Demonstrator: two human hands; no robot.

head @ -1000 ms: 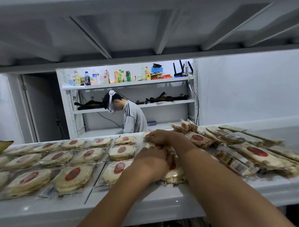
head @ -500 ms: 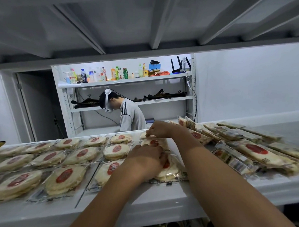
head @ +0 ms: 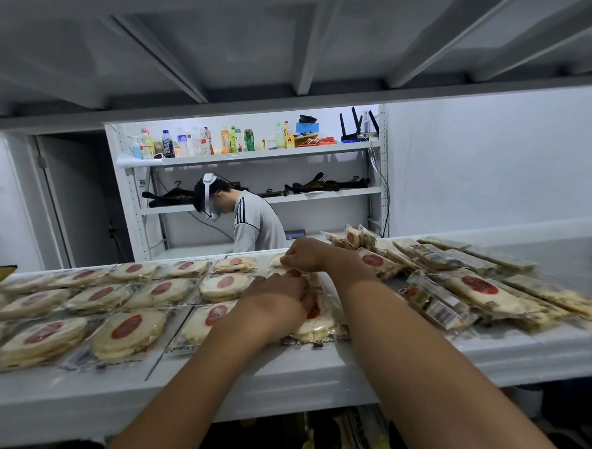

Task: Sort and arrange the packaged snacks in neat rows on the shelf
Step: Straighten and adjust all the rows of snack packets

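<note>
2 hands: my left hand (head: 277, 300) presses flat on a snack pack (head: 317, 322); right hand (head: 303, 255), at 12 o'clock, pinches another pack (head: 294, 272).

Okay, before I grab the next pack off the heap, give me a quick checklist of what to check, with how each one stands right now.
1. Front pack lined up with the laid rows: cannot tell, left hand covers it.
2. Back pack seated flat: cannot tell, right hand hides most of it.
3. Hands free to reach: not ok, both rest on packs.
4. Unsorted heap within reach at right: ok.
5. Bare shelf space right of the newest column: ok.
</note>
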